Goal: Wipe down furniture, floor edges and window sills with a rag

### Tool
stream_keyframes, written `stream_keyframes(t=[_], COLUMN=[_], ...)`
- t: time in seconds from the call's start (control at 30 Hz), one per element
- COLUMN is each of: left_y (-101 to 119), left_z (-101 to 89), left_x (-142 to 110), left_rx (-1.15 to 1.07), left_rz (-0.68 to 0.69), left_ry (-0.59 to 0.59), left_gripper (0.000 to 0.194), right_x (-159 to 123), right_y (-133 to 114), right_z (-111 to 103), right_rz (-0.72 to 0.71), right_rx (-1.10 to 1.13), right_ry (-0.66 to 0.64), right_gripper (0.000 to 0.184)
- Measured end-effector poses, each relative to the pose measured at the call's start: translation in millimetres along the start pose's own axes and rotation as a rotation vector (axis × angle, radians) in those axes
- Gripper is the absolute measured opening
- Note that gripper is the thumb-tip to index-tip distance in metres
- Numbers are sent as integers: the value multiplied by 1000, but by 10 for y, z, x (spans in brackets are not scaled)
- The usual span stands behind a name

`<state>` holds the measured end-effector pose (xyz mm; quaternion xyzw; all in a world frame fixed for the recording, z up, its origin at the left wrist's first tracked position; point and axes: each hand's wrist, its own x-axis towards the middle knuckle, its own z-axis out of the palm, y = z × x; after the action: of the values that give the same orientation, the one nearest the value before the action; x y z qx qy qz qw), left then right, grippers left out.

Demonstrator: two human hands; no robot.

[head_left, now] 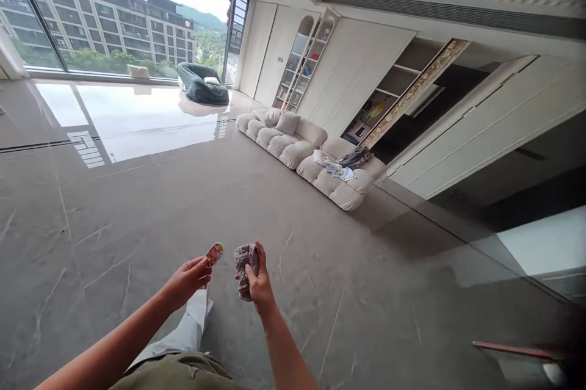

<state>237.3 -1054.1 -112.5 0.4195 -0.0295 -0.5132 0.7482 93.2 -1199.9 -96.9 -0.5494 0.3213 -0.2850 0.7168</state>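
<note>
Grey veined stone floor: below and around both hands. Cream bouclé sofa: well ahead of the right hand, loose garments on its seat. Left hand: apart from the right, pinching a small printed red-and-yellow item. Right hand: clamped on a crumpled grey cloth.

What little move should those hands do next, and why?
Probably carry the crumpled grey fuzzy cloth in the right hand over to the puffy cream sofa, since other rumpled clothes already lie there.
</note>
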Motion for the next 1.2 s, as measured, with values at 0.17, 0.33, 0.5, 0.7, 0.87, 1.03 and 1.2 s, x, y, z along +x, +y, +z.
stream_keyframes(t=[0.17, 0.33, 0.5, 0.7, 0.87, 1.03, 1.2], left_y=[888, 1886, 2573, 3735, 4755, 5778, 7102], left_z=[295, 883, 1220, 1243, 945, 940, 1363], left_x=[1339, 2831, 4485, 6050, 7252, 8875, 10675], left_rx=[359, 517, 518, 505, 617, 598, 858], left_rz=[132, 230, 232, 294, 316, 286, 262], left_ry=[-31, -161, -191, 15, 163, 142, -130], left_gripper=[61, 62, 62, 66, 60, 63, 49], right_x=[1588, 3110, 4949, 7369, 9127, 10771, 12499], right_y=[-383, -957, -1357, -1794, -2015, -2217, -2670], right_z=[194, 308, 361, 1181, 2053, 2604, 2750], right_rz=[122, 107, 104, 179, 225, 173, 276], right_rx=[21, -6, -31, -151, -247, -260, -112], right_ry=[-33, -31, -101, -315, -616, -508, -249], right_gripper=[47, 42, 48, 60, 58, 51, 53])
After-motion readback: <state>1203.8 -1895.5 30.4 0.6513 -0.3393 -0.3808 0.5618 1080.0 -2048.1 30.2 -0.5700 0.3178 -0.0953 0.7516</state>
